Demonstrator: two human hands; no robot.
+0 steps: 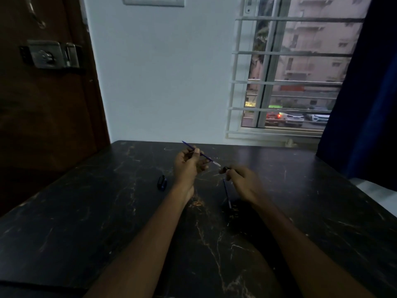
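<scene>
My left hand [188,165] pinches a thin blue pen refill [206,157] above the dark table, its pale tip pointing down and right. My right hand [242,181] is curled round a small dark pen part [225,168], just right of the refill's tip and apart from it. On the table below my right hand lies a second thin blue refill [227,193]. Left of my left wrist a dark pen cap [161,182] rests on the table.
The black marble-patterned table [107,211] runs to a white wall. A brown door with a metal lock [51,53] stands at the left, a barred window [290,82] at the back right, a blue curtain [369,104] at the far right.
</scene>
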